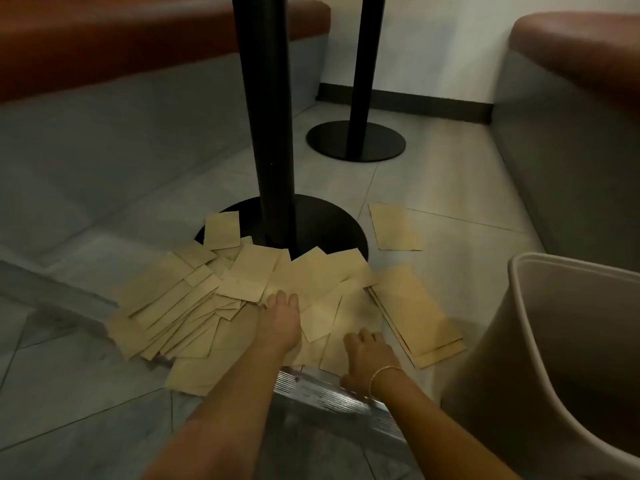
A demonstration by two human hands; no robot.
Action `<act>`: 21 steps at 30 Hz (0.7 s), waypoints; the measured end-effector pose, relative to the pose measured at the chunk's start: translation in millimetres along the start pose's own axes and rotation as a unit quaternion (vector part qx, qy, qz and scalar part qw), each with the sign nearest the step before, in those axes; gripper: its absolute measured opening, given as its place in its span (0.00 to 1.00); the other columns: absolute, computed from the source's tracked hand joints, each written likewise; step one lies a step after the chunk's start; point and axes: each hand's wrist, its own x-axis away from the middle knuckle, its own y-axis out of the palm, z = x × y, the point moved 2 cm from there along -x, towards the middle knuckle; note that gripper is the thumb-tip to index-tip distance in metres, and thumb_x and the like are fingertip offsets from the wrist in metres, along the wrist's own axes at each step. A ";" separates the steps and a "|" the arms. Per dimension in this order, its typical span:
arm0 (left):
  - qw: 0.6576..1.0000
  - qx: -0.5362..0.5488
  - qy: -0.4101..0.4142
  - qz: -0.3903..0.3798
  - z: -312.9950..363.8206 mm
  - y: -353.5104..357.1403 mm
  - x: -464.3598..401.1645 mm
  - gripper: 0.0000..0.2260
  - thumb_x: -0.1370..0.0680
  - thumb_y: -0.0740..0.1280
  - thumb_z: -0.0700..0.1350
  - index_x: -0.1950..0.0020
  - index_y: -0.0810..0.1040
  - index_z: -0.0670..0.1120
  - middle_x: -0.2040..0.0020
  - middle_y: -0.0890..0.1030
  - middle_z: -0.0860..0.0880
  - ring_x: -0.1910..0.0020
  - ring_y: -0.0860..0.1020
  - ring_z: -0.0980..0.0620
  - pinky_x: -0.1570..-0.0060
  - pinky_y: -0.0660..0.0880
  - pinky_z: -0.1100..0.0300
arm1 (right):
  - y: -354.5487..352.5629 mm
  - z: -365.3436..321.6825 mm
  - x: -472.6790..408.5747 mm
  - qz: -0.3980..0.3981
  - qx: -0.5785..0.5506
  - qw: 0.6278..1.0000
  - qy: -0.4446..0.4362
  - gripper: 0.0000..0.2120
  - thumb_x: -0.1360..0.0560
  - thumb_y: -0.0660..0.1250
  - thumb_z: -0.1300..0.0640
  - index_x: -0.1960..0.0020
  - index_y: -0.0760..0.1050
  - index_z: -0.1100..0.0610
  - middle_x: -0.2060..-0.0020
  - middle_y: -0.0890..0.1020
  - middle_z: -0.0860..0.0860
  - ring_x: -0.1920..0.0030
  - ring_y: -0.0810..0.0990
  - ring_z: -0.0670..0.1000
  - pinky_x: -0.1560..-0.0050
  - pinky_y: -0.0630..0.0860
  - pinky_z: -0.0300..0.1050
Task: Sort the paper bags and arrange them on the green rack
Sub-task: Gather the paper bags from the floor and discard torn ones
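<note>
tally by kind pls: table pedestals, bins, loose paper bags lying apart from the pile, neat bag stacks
Black table pedestals: 2, near and far
Beige bin: 1
Single paper bag apart from the scattered pile: 1
Neat stack of long paper bags: 1
Total: 5

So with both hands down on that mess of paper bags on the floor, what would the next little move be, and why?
Probably sweep the loose paper bags together into one bundle. They lie fanned and overlapping on the floor, some over the black table base, while a neater stack already sits to the right. The left hand and right hand rest flat on the pile, gripping nothing yet.
</note>
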 end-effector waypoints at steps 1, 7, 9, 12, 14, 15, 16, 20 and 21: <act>1.000 -0.010 -0.005 0.002 -1.4 1.0 -3.4 0.21 0.21 0.59 0.45 0.30 0.60 0.43 0.32 0.64 0.42 0.32 0.61 0.43 0.33 0.62 0.51 | 2.8 0.6 -2.8 -0.012 -0.003 1.000 0.000 0.31 0.31 0.68 0.47 0.32 0.61 0.54 0.37 0.67 0.55 0.37 0.65 0.56 0.37 0.69 0.50; 0.997 -0.047 -0.001 -0.055 -6.9 23.2 -29.4 0.25 0.21 0.59 0.52 0.28 0.56 0.43 0.30 0.63 0.39 0.31 0.62 0.40 0.33 0.60 0.49 | 10.0 -0.6 -12.9 -0.038 -0.002 0.999 0.000 0.35 0.31 0.68 0.45 0.29 0.57 0.52 0.37 0.68 0.56 0.38 0.67 0.57 0.37 0.68 0.50; 0.997 -0.047 -0.007 -0.064 -6.9 27.3 -33.1 0.23 0.21 0.58 0.48 0.29 0.57 0.43 0.31 0.64 0.37 0.33 0.65 0.39 0.35 0.63 0.50 | 9.5 -2.9 -14.9 -0.033 0.015 0.999 -0.004 0.36 0.30 0.68 0.46 0.28 0.56 0.52 0.37 0.68 0.57 0.39 0.68 0.58 0.37 0.68 0.50; 0.995 -0.063 -0.006 -0.071 -4.3 31.1 -32.6 0.22 0.21 0.56 0.42 0.28 0.55 0.41 0.32 0.64 0.35 0.35 0.68 0.39 0.38 0.68 0.52 | 10.7 -7.8 -13.5 -0.026 0.034 0.999 -0.007 0.31 0.26 0.66 0.51 0.28 0.55 0.53 0.38 0.68 0.60 0.39 0.69 0.59 0.39 0.68 0.49; 0.995 -0.076 -0.002 -0.060 -3.1 33.7 -32.7 0.23 0.21 0.55 0.40 0.28 0.55 0.40 0.32 0.64 0.34 0.36 0.69 0.39 0.40 0.69 0.53 | 13.0 -8.6 -11.7 -0.014 0.038 0.999 -0.007 0.25 0.23 0.62 0.58 0.30 0.57 0.55 0.38 0.68 0.61 0.41 0.70 0.59 0.41 0.70 0.49; 0.995 -0.080 0.000 -0.051 -2.8 34.9 -33.2 0.23 0.22 0.55 0.39 0.27 0.54 0.40 0.32 0.65 0.34 0.36 0.69 0.40 0.40 0.69 0.54 | 13.6 -8.6 -10.6 -0.011 0.037 0.999 -0.006 0.22 0.22 0.60 0.60 0.31 0.58 0.56 0.38 0.68 0.61 0.41 0.70 0.58 0.42 0.70 0.48; 0.995 -0.088 0.000 -0.048 -2.2 33.1 -31.7 0.23 0.22 0.55 0.38 0.27 0.54 0.40 0.32 0.65 0.34 0.37 0.70 0.40 0.41 0.70 0.54 | 14.1 -8.1 -9.4 -0.008 0.031 0.999 -0.004 0.21 0.22 0.59 0.60 0.31 0.59 0.57 0.38 0.68 0.61 0.41 0.70 0.58 0.42 0.70 0.48; 0.998 -0.049 0.008 -0.028 -7.9 26.3 -34.3 0.19 0.22 0.54 0.33 0.31 0.62 0.39 0.37 0.72 0.38 0.40 0.73 0.42 0.45 0.72 0.54 | 12.5 -5.6 -4.8 -0.021 -0.004 1.000 0.000 0.20 0.21 0.57 0.59 0.30 0.60 0.56 0.36 0.67 0.59 0.38 0.68 0.58 0.38 0.69 0.49; 0.999 -0.023 0.004 -0.024 -11.1 24.8 -36.6 0.17 0.22 0.54 0.33 0.33 0.64 0.39 0.39 0.74 0.39 0.41 0.75 0.42 0.46 0.73 0.53 | 10.8 -4.5 -3.1 -0.029 -0.014 0.999 0.002 0.19 0.21 0.57 0.59 0.30 0.60 0.56 0.36 0.67 0.59 0.38 0.69 0.58 0.38 0.68 0.49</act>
